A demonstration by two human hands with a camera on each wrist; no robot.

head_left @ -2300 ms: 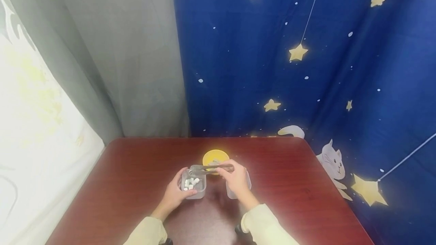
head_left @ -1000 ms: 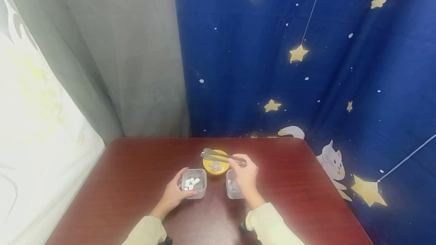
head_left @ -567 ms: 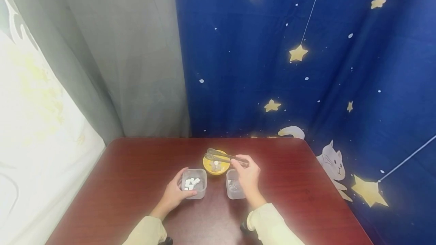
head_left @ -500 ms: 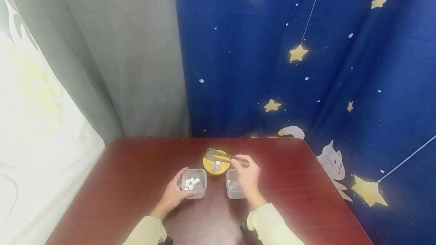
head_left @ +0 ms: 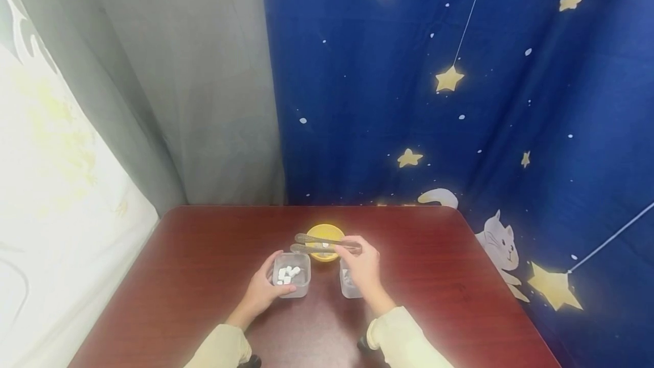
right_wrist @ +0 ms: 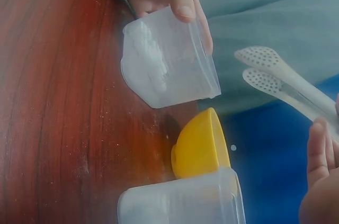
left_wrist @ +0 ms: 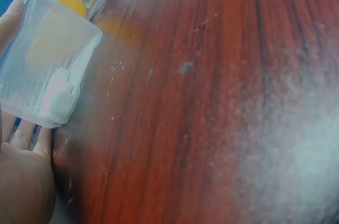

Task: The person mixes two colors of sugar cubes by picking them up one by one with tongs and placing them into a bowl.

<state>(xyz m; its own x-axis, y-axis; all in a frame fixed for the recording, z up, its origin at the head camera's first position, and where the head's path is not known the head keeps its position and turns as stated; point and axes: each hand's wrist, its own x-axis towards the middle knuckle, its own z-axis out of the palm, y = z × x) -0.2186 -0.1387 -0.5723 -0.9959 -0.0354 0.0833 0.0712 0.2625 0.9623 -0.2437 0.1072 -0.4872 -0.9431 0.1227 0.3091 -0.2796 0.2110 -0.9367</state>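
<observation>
Right hand (head_left: 363, 266) pinches tongs (right_wrist: 290, 77); their perforated oval tips (right_wrist: 258, 56) stand apart. Left hand (head_left: 259, 293) grips a translucent tub (head_left: 301, 291) of white cubes (head_left: 293, 271).

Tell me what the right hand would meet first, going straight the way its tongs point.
Likely the container in the left hand, though depth is unclear and the tongs might pass over it.

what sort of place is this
Probably an indoor tabletop work area, perhaps a curtained-off corner: a glossy reddish-brown wood-grain table stands before a plain grey fabric curtain and a dark blue fabric curtain printed with yellow stars.
</observation>
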